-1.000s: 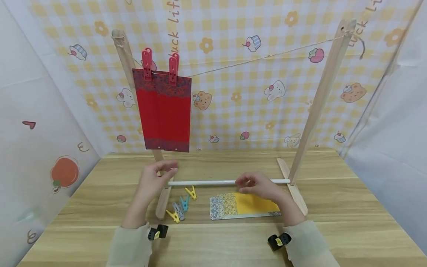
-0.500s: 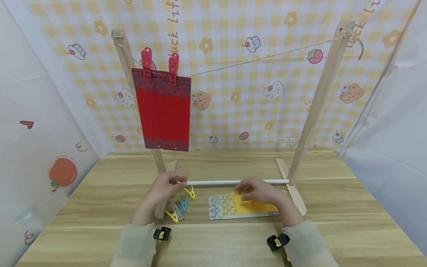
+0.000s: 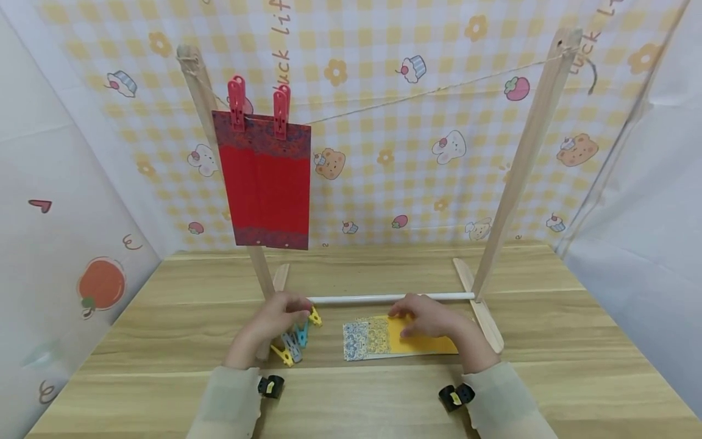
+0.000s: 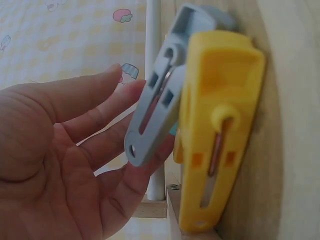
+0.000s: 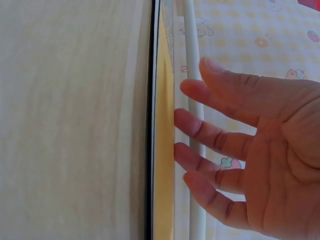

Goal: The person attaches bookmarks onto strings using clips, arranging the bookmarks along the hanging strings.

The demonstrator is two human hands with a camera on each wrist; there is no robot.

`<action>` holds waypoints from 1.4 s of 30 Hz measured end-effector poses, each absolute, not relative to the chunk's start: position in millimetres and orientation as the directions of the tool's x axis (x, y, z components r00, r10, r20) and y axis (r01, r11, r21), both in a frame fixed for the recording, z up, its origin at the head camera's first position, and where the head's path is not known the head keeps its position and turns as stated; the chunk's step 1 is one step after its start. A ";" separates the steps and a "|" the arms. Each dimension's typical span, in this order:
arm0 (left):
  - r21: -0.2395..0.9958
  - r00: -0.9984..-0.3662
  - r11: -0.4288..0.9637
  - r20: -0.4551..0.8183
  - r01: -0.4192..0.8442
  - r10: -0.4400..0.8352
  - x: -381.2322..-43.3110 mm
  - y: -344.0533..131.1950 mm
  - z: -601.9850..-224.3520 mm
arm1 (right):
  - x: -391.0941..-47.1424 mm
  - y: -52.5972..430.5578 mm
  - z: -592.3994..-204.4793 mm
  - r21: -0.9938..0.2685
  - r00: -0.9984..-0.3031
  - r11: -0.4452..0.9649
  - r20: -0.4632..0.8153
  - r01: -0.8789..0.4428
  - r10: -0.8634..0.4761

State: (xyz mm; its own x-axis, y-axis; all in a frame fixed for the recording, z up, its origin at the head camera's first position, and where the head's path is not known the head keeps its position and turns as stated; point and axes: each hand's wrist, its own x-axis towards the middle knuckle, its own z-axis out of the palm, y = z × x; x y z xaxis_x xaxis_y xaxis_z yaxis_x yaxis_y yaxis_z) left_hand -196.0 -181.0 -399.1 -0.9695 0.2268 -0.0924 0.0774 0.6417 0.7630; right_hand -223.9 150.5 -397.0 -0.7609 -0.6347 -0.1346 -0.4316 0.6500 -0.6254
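Observation:
My left hand (image 3: 281,317) is at the far yellow clothespin (image 3: 315,316), fingers loosely bent; whether it touches is hidden. Near it lie a blue clothespin (image 3: 302,334), a grey clothespin (image 4: 162,95) and another yellow clothespin (image 4: 220,125). My right hand (image 3: 426,317) is over a stack of flat paper pieces, the top one a yellow paper (image 3: 397,345) with a patterned end. Spread, slightly bent fingers show in the right wrist view, with fingertips close to the paper's far edge; contact is unclear. Neither hand visibly holds anything.
A red paper (image 3: 267,189) hangs by two red clothespins (image 3: 237,102) from a string (image 3: 384,105). The string joins two wooden posts (image 3: 521,164), with a white rod (image 3: 356,299) low between them. A patterned cloth (image 3: 384,201) stands behind.
My left hand has moved right and down, from beside the left post to the far yellow clothespin. My right hand has shifted slightly and lowered toward the yellow paper.

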 end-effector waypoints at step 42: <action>0.679 -0.977 0.732 -0.119 0.052 0.179 -194.4 -179.2 -400.8 | -207.1 138.5 -387.2 -0.406 -0.817 0.840 -0.297 -0.361 -0.495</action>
State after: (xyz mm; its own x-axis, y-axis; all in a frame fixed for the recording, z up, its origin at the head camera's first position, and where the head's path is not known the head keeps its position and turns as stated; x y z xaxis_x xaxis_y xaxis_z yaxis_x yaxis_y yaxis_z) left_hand -194.4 -179.2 -400.8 -0.9766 0.1794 -0.1187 0.0520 0.7324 0.6789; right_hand -207.1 138.5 -387.2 -0.8169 -0.4945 -0.2969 -0.3605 0.8395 -0.4065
